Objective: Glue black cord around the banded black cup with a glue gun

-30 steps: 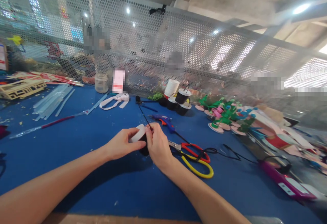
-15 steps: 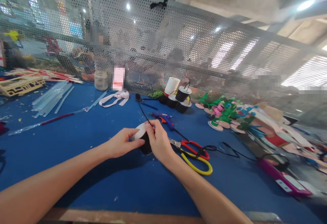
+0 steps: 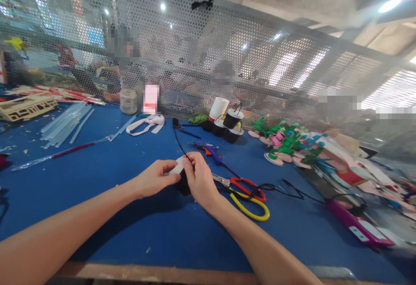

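Just in front of me, my left hand (image 3: 158,177) grips a small black cup (image 3: 183,186) by its side; a white surface shows at its top. The fingers of my right hand (image 3: 202,182) are closed on a thin black cord (image 3: 180,141) at the cup's rim, and this hand covers the cup's right side. Away from me the cord runs over the table to a dark bunched end. Beside my right hand lie scissors (image 3: 248,205) with one red and one yellow handle. A blue glue gun (image 3: 211,150) rests just beyond.
Several black cups (image 3: 233,119) with cord handles stand near a white cup stack (image 3: 219,108) by the mesh screen (image 3: 182,38). Glue sticks (image 3: 63,124) and a jar (image 3: 128,102) are at left. Green craft pieces (image 3: 287,146) and a purple power strip (image 3: 359,224) are at right.
Both hands have shifted very slightly, and the cup's white top shows less between them. The cord now bends a little more. The surrounding things stay put.
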`<action>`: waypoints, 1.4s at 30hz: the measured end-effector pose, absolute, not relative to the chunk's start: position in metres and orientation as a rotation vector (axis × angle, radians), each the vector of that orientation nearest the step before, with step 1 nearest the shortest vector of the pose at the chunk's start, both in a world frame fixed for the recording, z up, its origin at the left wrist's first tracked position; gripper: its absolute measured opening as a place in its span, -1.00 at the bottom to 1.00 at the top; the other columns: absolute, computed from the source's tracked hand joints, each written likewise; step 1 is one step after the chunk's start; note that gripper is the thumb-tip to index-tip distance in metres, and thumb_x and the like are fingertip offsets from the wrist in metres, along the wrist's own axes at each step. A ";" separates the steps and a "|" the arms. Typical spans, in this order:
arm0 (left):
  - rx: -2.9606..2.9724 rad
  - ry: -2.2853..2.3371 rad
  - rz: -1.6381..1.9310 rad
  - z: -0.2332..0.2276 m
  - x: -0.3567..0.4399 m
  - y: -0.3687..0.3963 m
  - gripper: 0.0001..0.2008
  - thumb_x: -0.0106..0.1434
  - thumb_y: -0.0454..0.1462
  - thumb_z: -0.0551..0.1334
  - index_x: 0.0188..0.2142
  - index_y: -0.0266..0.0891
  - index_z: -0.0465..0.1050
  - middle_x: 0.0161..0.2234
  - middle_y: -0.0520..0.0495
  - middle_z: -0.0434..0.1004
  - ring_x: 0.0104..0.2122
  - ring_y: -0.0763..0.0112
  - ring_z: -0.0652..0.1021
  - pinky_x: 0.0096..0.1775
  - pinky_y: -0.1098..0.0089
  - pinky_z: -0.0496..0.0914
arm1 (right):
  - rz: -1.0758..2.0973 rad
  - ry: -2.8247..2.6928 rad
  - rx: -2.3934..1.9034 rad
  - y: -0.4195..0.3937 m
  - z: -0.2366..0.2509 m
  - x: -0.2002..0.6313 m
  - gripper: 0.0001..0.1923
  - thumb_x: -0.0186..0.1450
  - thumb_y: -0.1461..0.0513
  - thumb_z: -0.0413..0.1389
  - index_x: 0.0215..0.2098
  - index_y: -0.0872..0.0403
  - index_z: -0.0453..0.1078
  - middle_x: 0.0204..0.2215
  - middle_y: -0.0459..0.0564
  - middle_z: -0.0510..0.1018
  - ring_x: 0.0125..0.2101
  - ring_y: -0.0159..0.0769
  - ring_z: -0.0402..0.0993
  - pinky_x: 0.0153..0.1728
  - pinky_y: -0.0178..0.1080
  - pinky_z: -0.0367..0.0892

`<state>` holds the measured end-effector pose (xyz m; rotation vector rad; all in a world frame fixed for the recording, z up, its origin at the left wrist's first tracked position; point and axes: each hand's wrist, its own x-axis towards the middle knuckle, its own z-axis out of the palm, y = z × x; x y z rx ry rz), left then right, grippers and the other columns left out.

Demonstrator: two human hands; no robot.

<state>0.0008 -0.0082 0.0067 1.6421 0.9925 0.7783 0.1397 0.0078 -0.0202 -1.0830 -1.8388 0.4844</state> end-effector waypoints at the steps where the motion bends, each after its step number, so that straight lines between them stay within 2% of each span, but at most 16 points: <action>1: 1.656 0.990 0.770 0.006 0.001 -0.008 -0.87 0.01 -0.26 0.10 -0.48 -0.33 0.27 -0.56 0.10 0.23 -0.52 0.53 0.26 -0.45 0.50 0.18 | 0.557 -1.810 -1.074 0.009 -0.019 0.140 -0.86 0.23 0.19 -0.15 -0.37 0.06 0.18 -0.44 -0.03 0.35 -0.41 -0.33 0.31 -0.34 -0.24 0.24; 6: 1.738 0.961 0.717 0.005 -0.002 -0.009 -0.84 0.04 -0.25 0.10 -0.46 -0.36 0.31 -0.53 0.07 0.27 -0.50 0.51 0.28 -0.42 0.49 0.19 | 0.914 -1.631 -1.068 0.023 -0.001 0.145 -0.84 0.17 0.17 -0.07 -0.44 0.09 0.23 -0.47 -0.05 0.43 -0.47 -0.39 0.36 -0.42 -0.31 0.28; 10: 1.786 0.921 0.683 0.005 -0.004 -0.010 -0.82 0.07 -0.26 0.09 -0.42 -0.37 0.35 -0.51 0.06 0.30 -0.48 0.50 0.29 -0.40 0.48 0.20 | 1.011 -1.626 -1.156 0.048 0.017 0.142 -0.87 0.15 0.22 -0.04 -0.49 0.12 0.24 -0.51 -0.03 0.48 -0.53 -0.44 0.39 -0.55 -0.38 0.27; 12: 1.792 0.884 0.665 0.005 -0.004 -0.012 -0.83 0.07 -0.26 0.09 -0.42 -0.36 0.36 -0.52 0.06 0.30 -0.48 0.50 0.28 -0.40 0.50 0.20 | 0.985 -1.707 -1.192 0.064 0.023 0.134 -0.87 0.15 0.25 -0.06 -0.51 0.13 0.24 -0.50 0.00 0.50 -0.58 -0.46 0.38 -0.61 -0.40 0.26; 14: 1.771 0.854 0.634 0.005 -0.003 -0.014 -0.84 0.07 -0.26 0.11 -0.44 -0.36 0.36 -0.54 0.07 0.28 -0.50 0.52 0.27 -0.43 0.52 0.19 | 0.935 -1.766 -1.203 0.080 0.026 0.123 -0.88 0.15 0.28 -0.06 -0.50 0.14 0.26 -0.47 0.02 0.52 -0.56 -0.45 0.40 -0.60 -0.39 0.27; 18: 1.686 0.819 0.582 0.005 -0.003 -0.015 -0.84 0.06 -0.25 0.13 -0.47 -0.36 0.35 -0.58 0.09 0.26 -0.55 0.56 0.25 -0.49 0.54 0.16 | 0.733 -1.915 -1.192 0.104 0.035 0.108 -0.92 0.07 0.29 0.08 -0.43 0.10 0.36 -0.37 -0.05 0.52 -0.35 -0.39 0.42 -0.35 -0.34 0.28; 20: 1.651 0.802 0.612 0.004 -0.004 -0.014 -0.84 0.06 -0.25 0.13 -0.44 -0.36 0.36 -0.55 0.08 0.30 -0.53 0.54 0.27 -0.47 0.53 0.17 | 0.637 -1.977 -1.235 0.112 0.041 0.114 -0.93 0.08 0.27 0.07 -0.45 0.08 0.38 -0.44 -0.08 0.52 -0.39 -0.38 0.43 -0.32 -0.33 0.25; 23: 1.635 0.822 0.672 0.004 -0.005 -0.009 -0.82 0.05 -0.25 0.13 -0.41 -0.36 0.37 -0.52 0.05 0.34 -0.51 0.52 0.30 -0.42 0.50 0.20 | 0.499 -1.985 -1.401 0.117 0.044 0.143 -0.82 0.16 0.27 -0.06 -0.48 0.10 0.37 -0.54 -0.05 0.50 -0.53 -0.36 0.42 -0.39 -0.30 0.25; 25: 1.632 0.859 0.691 0.005 -0.007 -0.006 -0.81 0.04 -0.25 0.13 -0.40 -0.37 0.37 -0.50 0.05 0.35 -0.50 0.51 0.31 -0.40 0.49 0.20 | 0.397 -1.952 -1.542 0.116 0.038 0.169 -0.83 0.12 0.30 -0.03 -0.57 0.11 0.35 -0.58 0.00 0.49 -0.48 -0.28 0.43 -0.37 -0.27 0.23; 28: 1.648 0.936 0.706 0.007 -0.009 -0.002 -0.81 0.04 -0.25 0.12 -0.40 -0.37 0.35 -0.50 0.06 0.33 -0.49 0.51 0.31 -0.39 0.48 0.19 | 0.347 -1.927 -1.735 0.109 0.018 0.201 -0.80 -0.06 0.40 0.07 -0.78 0.08 0.23 -0.71 0.01 0.43 -0.44 -0.16 0.43 -0.40 -0.25 0.21; 31: 1.694 0.988 0.742 0.007 -0.012 0.001 -0.84 0.04 -0.26 0.11 -0.43 -0.36 0.35 -0.52 0.07 0.31 -0.48 0.51 0.29 -0.38 0.48 0.18 | 0.362 -1.901 -1.841 0.101 -0.006 0.213 -0.74 -0.18 0.45 0.10 -0.84 0.07 0.15 -0.73 0.02 0.41 -0.47 -0.13 0.42 -0.45 -0.25 0.21; 33: 1.713 1.007 0.762 0.008 -0.014 0.002 -0.84 0.04 -0.26 0.11 -0.43 -0.35 0.35 -0.52 0.08 0.32 -0.48 0.51 0.30 -0.37 0.48 0.18 | 0.360 -1.858 -1.861 0.098 -0.017 0.212 -0.79 -0.18 0.45 0.09 -0.79 0.08 0.20 -0.66 0.06 0.44 -0.43 -0.13 0.42 -0.44 -0.26 0.21; 36: 1.738 1.035 0.756 0.008 -0.016 0.004 -0.84 0.04 -0.25 0.11 -0.44 -0.34 0.34 -0.52 0.08 0.31 -0.48 0.51 0.30 -0.38 0.48 0.18 | 0.375 -1.774 -1.844 0.095 -0.020 0.209 -0.89 -0.12 0.42 0.07 -0.60 0.13 0.30 -0.56 0.10 0.47 -0.41 -0.15 0.42 -0.45 -0.26 0.22; 40: 1.837 1.106 0.678 0.009 -0.019 0.007 -0.79 0.06 -0.22 0.08 -0.44 -0.37 0.35 -0.53 0.07 0.29 -0.50 0.51 0.29 -0.42 0.50 0.17 | 0.464 -1.677 -1.740 0.077 -0.001 0.211 -0.68 -0.03 0.34 0.05 -0.26 0.17 0.27 -0.46 0.02 0.48 -0.50 -0.29 0.41 -0.53 -0.31 0.25; 42: 1.877 1.125 0.649 0.011 -0.020 0.008 -0.75 0.07 -0.21 0.07 -0.38 -0.38 0.38 -0.50 0.05 0.34 -0.47 0.47 0.32 -0.41 0.49 0.18 | 0.555 -1.649 -1.635 0.060 0.012 0.214 -0.63 0.00 0.29 0.05 -0.18 0.15 0.22 -0.44 -0.05 0.47 -0.53 -0.38 0.40 -0.55 -0.35 0.27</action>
